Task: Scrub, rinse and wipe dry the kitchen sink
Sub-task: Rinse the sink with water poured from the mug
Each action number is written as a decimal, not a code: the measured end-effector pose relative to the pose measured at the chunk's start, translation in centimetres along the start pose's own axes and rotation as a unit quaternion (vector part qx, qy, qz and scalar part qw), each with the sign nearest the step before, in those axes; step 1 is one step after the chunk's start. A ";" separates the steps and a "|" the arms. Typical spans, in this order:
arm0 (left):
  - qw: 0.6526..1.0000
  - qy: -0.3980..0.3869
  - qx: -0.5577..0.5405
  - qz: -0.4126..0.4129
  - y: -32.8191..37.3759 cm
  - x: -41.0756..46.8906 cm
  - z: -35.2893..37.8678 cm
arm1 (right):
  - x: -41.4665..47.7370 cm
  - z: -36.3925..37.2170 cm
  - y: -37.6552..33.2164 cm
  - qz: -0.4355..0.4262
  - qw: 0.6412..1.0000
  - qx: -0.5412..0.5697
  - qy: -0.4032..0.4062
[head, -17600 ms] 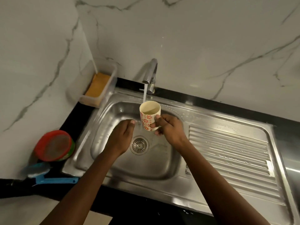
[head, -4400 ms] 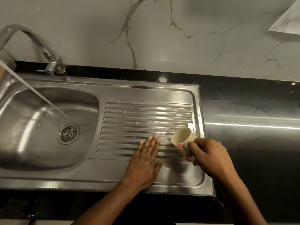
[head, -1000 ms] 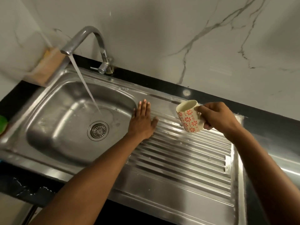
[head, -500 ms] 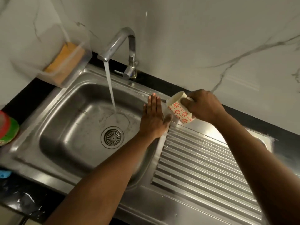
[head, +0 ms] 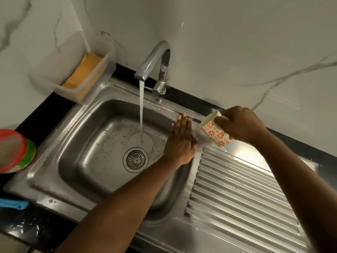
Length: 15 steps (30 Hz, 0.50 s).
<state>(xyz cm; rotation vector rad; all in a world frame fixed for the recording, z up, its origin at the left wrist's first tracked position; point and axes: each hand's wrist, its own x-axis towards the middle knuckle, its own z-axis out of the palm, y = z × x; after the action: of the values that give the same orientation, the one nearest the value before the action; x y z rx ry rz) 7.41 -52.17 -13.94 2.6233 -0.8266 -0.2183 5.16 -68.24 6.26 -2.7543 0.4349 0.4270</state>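
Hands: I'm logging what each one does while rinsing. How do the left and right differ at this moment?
The left hand lies flat with straight fingers; the right hand curls round a tilted floral cup. The left hand touches the sink rim beside the basin; the right hand is held above the drainboard. Both are bare, right of the tap's stream.
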 end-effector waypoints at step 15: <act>0.994 -0.024 -0.046 -0.091 -4.2 0.5 -3.0 | 2.5 2.5 -6.6 -0.015 0.994 0.099 0.036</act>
<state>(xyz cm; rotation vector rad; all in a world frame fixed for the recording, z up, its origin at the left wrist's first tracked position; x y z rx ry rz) 10.76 -48.40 -12.91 2.6160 -0.5774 -0.3618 9.04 -62.00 4.87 -2.5863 0.4280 0.2631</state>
